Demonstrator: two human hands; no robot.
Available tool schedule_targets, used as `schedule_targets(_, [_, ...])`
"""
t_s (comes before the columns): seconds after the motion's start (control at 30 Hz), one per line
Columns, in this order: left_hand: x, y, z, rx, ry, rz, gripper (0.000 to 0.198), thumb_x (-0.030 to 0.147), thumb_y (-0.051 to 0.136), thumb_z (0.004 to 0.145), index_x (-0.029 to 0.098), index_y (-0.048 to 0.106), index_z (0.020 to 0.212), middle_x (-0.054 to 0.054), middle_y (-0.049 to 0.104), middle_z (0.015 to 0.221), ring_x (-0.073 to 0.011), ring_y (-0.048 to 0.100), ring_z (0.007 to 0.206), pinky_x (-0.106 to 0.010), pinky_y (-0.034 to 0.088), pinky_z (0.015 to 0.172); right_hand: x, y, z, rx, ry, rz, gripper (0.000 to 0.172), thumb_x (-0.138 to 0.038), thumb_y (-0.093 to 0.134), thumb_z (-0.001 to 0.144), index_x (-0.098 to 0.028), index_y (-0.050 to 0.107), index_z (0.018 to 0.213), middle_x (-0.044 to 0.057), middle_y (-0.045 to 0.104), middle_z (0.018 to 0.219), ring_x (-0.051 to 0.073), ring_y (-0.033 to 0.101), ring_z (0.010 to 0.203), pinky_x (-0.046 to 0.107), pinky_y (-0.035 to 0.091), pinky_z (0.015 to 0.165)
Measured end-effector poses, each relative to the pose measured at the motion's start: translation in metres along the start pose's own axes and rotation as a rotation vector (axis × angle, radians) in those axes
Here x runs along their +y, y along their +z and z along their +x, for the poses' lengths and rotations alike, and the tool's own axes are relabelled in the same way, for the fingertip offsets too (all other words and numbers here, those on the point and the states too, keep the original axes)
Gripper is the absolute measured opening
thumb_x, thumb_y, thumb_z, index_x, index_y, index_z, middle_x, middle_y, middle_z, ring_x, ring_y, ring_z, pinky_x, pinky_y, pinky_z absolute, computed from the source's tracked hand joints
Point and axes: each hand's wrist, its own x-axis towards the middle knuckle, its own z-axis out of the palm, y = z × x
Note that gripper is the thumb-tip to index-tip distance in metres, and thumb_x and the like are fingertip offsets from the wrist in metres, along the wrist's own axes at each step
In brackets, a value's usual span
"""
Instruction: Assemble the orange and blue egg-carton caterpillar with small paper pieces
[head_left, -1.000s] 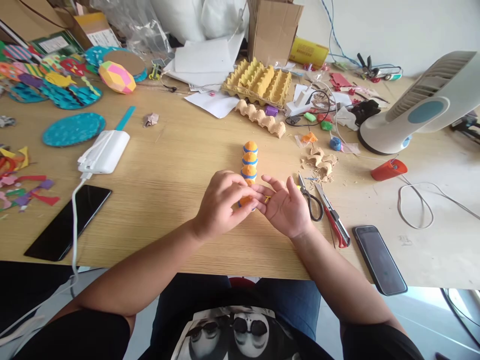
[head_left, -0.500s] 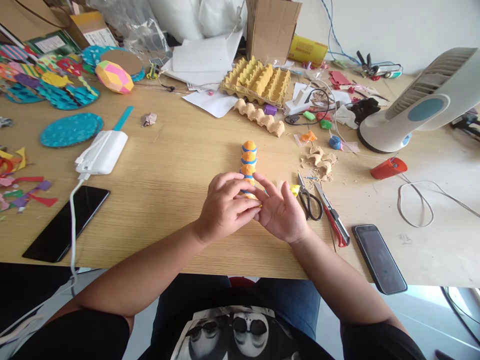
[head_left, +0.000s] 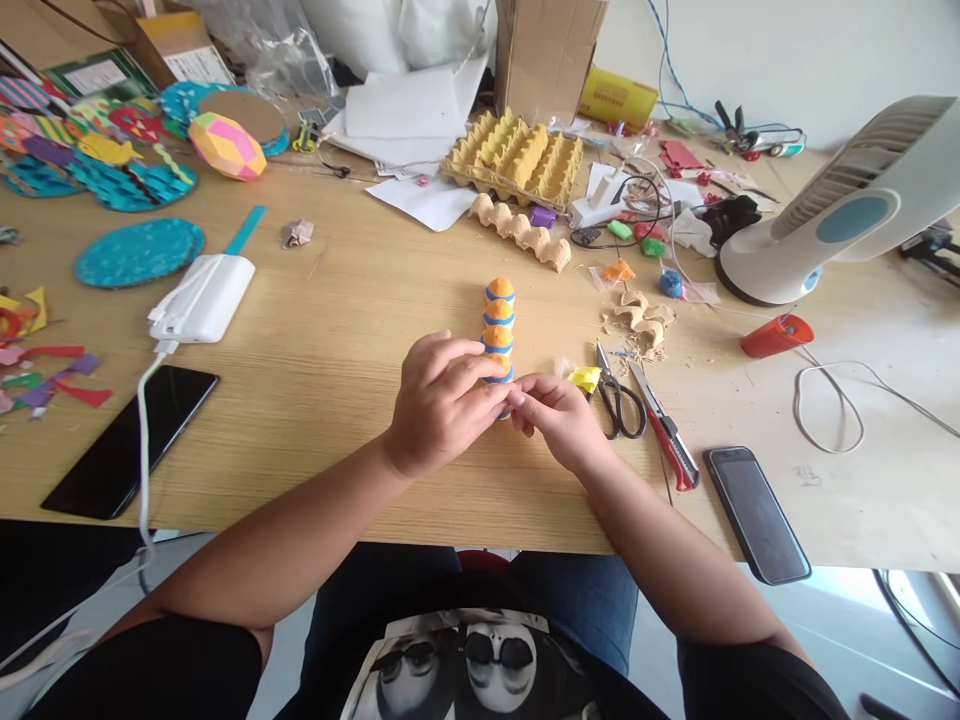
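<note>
A strip cut from an egg carton [head_left: 499, 312] stands lengthwise on the table before me, its bumps covered in orange with blue bands at their bases. My left hand [head_left: 446, 405] comes from the left, its fingers curled against the near end of the strip. My right hand [head_left: 559, 415] is at the same near end on the right, thumb and forefinger pinched together beside the left fingertips. What lies between the right fingertips is hidden. The lowest bump is partly covered by both hands.
Right of the hands lie black scissors [head_left: 621, 400], a red utility knife [head_left: 667, 435], a yellow packet [head_left: 585, 378] and a phone [head_left: 757, 515]. Farther back are a yellow egg tray [head_left: 514, 160], carton scraps [head_left: 637, 318] and a white fan [head_left: 832, 215]. A power bank [head_left: 202, 298] stands left.
My right hand has turned from palm-up with spread fingers to a pinch at the strip's near end. My left hand has shifted slightly left, still at the strip.
</note>
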Motion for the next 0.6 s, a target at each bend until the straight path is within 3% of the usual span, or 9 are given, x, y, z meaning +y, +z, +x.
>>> schedule_targets(0.27, [-0.0025, 0.0008, 0.0025, 0.027, -0.107, -0.141, 0.022, 0.027, 0.074, 0.087, 0.035, 0.073, 0.106, -0.001, 0.073, 0.102, -0.0259, 0.057, 0.116, -0.048, 0.047, 0.102, 0.0021, -0.005, 0.0022, 0.068, 0.053, 0.155, 0.027, -0.04, 0.083, 0.076, -0.019, 0.067, 0.079, -0.002, 0.064, 0.066, 0.007, 0.047, 0.052, 0.021, 0.031, 0.047])
schedule_targets(0.47, [-0.0029, 0.0017, 0.0034, 0.057, -0.142, -0.153, 0.019, 0.026, 0.073, 0.086, 0.034, 0.074, 0.104, -0.002, 0.072, 0.101, -0.0262, 0.058, 0.114, -0.048, 0.049, 0.101, -0.0016, -0.005, 0.0038, 0.101, 0.039, 0.214, 0.026, -0.039, 0.076, 0.082, -0.02, 0.059, 0.076, -0.003, 0.055, 0.064, 0.008, 0.042, 0.055, 0.021, 0.028, 0.049])
schedule_targets(0.6, [-0.0011, 0.0026, 0.0032, 0.027, -0.158, -0.183, 0.018, 0.027, 0.072, 0.087, 0.034, 0.074, 0.103, -0.001, 0.071, 0.101, -0.0258, 0.058, 0.114, -0.048, 0.048, 0.102, -0.0034, -0.0044, 0.0048, 0.093, 0.024, 0.213, 0.035, -0.044, 0.07, 0.086, -0.02, 0.052, 0.069, -0.003, 0.05, 0.061, 0.009, 0.037, 0.053, 0.022, 0.023, 0.047])
